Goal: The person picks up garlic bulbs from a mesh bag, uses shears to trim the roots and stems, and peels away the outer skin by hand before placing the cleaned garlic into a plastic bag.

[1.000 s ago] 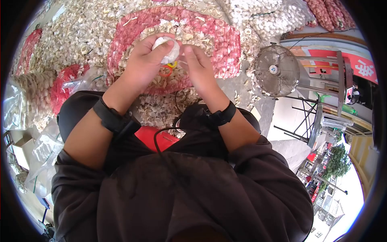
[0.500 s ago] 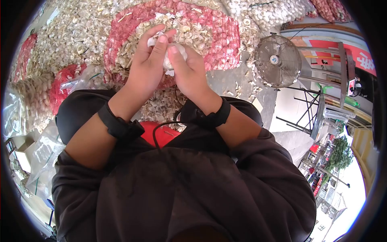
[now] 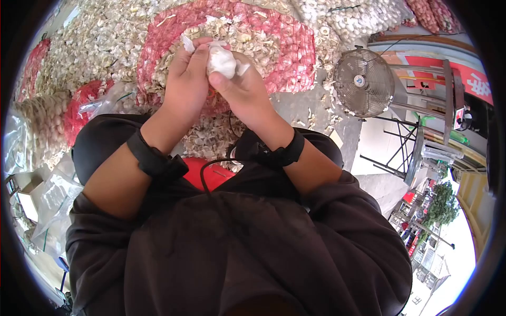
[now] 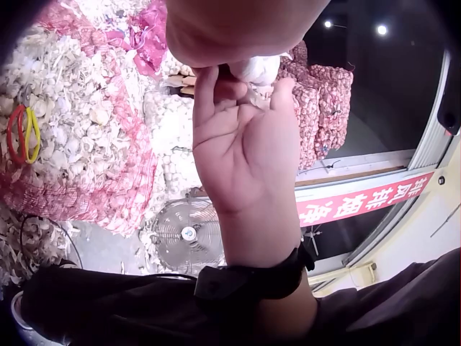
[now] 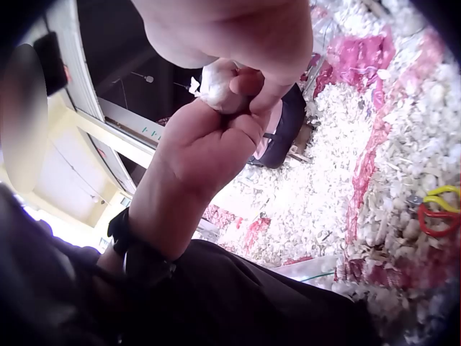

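A white garlic bulb [image 3: 221,62] with loose papery skin is between both hands in the head view. My right hand [image 3: 245,95] holds it, the thumb lying along its lower side. At the bulb's upper left, my left hand [image 3: 187,79] pinches papery skin with thumb and fingers. A white flake of skin [image 3: 187,43] sticks out beyond the left fingers, and another flake [image 3: 242,68] hangs by the right fingers. Both wrist views show the garlic bulb [image 4: 259,70] partly covered by the hands.
A red mesh sack [image 3: 295,63] heaped with garlic skins lies before me, a red and a yellow loop handle [image 4: 32,135] on the heap. A standing fan [image 3: 363,81] is at the right. Sacks of garlic [image 3: 353,21] stand at the back. Clear plastic [image 3: 55,203] lies at left.
The bulb has passed from my left hand to my right. My left hand moved away from the bulb's far side and now tugs at skin on its left. The bulb has turned in view.
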A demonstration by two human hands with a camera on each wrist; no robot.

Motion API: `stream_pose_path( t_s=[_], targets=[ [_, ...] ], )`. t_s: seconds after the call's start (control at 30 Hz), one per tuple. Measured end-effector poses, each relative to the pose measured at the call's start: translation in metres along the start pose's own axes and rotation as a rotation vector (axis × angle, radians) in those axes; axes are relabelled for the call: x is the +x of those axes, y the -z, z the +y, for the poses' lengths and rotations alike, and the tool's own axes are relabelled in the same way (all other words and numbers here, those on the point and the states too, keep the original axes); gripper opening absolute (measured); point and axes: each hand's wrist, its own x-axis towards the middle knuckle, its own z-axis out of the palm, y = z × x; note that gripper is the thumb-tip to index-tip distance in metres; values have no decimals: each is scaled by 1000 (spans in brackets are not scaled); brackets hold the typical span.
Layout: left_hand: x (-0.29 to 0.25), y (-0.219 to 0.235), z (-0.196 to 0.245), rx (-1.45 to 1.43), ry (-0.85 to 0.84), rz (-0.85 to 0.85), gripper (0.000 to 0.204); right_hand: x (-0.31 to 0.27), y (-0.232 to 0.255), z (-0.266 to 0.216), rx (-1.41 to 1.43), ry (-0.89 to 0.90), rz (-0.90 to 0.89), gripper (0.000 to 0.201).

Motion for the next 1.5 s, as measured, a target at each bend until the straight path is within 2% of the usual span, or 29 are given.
stream_pose_path(
  t_s=[0.03, 0.1, 0.13, 0.23, 0.27, 0.33, 0.37, 0.43, 0.47, 0.53, 0.57, 0.67, 0.77, 0.83, 0.87, 0.97, 1.03, 1.13, 1.23, 1.33, 1.43, 1.5],
  targets=[
    [-2, -2, 1, 9, -29, -14, 30, 0, 3, 1, -70, -33, -15, 43],
    [-4, -2, 6, 17, 56, -81, 30, -1, 13, 0, -212, -102, -40, 44],
    [-5, -2, 7, 0, 90, -82, 30, 0, 15, -4, -168, -180, -21, 43],
    [-6, -3, 7, -15, 174, -76, 31, 1, 14, -16, -141, -153, 35, 42],
    [-6, -3, 7, -15, 199, -74, 32, 2, 17, -16, -68, -203, 26, 41],
    [-5, -3, 5, 112, 211, 37, 33, 4, 25, -13, 77, -302, 10, 40],
    [-6, -3, 4, 176, 217, 92, 33, 3, 25, -7, 9, -256, 12, 39],
    [-5, -3, 0, 155, 200, -25, 34, 2, 23, 5, -127, -161, 19, 38],
    [-5, -3, 0, 144, 192, -83, 35, 0, 24, 4, -188, -193, 15, 37],
    [-8, -4, 8, 257, 360, -106, 32, -3, 25, -1, -310, -257, 5, 37],
    [-9, -4, 11, 314, 445, -119, 30, -2, 26, -2, -264, -234, -4, 36],
    [-7, 1, 7, 388, 294, -192, 27, -1, 23, -6, -133, -175, -7, 36],
    [-13, -5, -2, 195, 207, -132, 24, -7, 14, -12, -74, -147, 17, 38],
    [-13, -4, -8, 208, 190, -101, 26, -10, 12, -13, -126, -135, 14, 39],
    [-13, -4, -10, 214, 179, -84, 27, -12, 11, -12, -87, -156, 33, 40],
    [-10, 8, -10, 165, 276, -179, 27, -17, 6, -7, 25, -202, 85, 42],
    [-9, 8, -7, 153, 266, -154, 28, -16, 4, -5, 99, -213, 109, 42],
    [-9, -1, -1, 95, 179, -50, 28, -12, 18, 6, 31, -187, 57, 37],
    [-8, 1, -3, 51, 149, 9, 30, -7, 12, 11, -202, -19, 94, 36],
    [-8, -1, 5, 40, 162, 93, 33, -10, 9, -1, -240, -120, 116, 33],
    [-5, 3, 10, 3, 191, 156, 34, -12, 7, 8, -147, 109, -65, 37],
    [-1, 7, 7, -25, 219, 169, 35, -13, 8, 3, -389, 81, -124, 37]
  ],
)
